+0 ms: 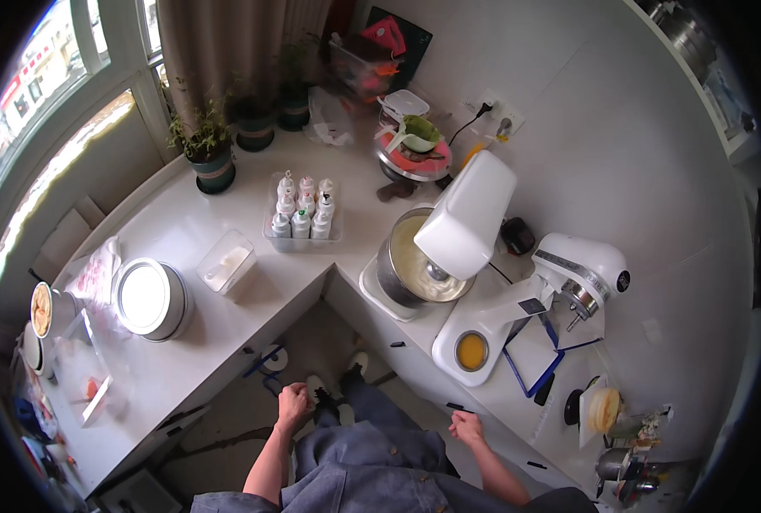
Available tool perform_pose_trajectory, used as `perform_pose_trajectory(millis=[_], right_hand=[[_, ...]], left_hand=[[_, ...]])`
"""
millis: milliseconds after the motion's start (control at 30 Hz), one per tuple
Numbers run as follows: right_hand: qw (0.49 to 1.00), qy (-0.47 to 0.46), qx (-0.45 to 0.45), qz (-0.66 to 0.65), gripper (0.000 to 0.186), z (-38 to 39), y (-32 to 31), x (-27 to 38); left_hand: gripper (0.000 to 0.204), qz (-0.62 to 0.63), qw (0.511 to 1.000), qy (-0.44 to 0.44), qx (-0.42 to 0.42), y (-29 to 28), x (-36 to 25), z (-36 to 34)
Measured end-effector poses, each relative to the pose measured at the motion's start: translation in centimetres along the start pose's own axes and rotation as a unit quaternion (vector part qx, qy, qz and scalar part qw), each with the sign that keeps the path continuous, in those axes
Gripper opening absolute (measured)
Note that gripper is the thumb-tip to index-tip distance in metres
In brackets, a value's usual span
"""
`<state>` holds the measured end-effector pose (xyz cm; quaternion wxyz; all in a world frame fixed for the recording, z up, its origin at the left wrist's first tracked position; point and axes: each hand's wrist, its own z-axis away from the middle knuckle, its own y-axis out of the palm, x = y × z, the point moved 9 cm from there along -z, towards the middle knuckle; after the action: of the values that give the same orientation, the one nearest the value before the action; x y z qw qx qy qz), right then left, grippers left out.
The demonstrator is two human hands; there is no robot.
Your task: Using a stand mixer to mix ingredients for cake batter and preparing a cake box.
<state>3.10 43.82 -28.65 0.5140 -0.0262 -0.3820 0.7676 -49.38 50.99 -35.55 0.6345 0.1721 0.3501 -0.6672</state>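
My left hand (pixel 293 405) hangs in front of my body, over the floor, its fingers curled in with nothing seen in them. My right hand (pixel 467 427), also loosely closed, is near the front of the right counter, just below a dark drawer handle (pixel 456 407); no held thing shows. Ahead of it stands a large white stand mixer (pixel 470 214), its head lowered over a steel bowl (pixel 390 265) of pale cream. Beside it is a smaller white stand mixer (pixel 573 261) with its head tilted up. A metal cup of yellow liquid (pixel 472 351) sits on that mixer's base.
On the left counter (pixel 175 363) are round white-topped tins (pixel 145 299), a clear plastic tub (pixel 228 263) and a clear bin of squeeze bottles (pixel 304 244). Potted plants (pixel 214 173) stand by the window. A blue-edged frame (pixel 530 363) and a cake layer (pixel 603 410) lie at the right.
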Motion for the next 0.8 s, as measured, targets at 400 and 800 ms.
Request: perform_pose_trajectory(millis=[400,800], right_hand=[[0.996,0.054,0.064,-0.005,0.025,5.4,4.0,-9.2],[0.991,0.046,0.045,-0.118,0.036,9.5,8.6,-17.3]], left_hand=[[0.028,-0.26,0.965,0.006,0.014,-2.3,14.1,1.0],[0.03,-0.319,0.947,-0.03,0.016,-5.2,16.3,6.5]])
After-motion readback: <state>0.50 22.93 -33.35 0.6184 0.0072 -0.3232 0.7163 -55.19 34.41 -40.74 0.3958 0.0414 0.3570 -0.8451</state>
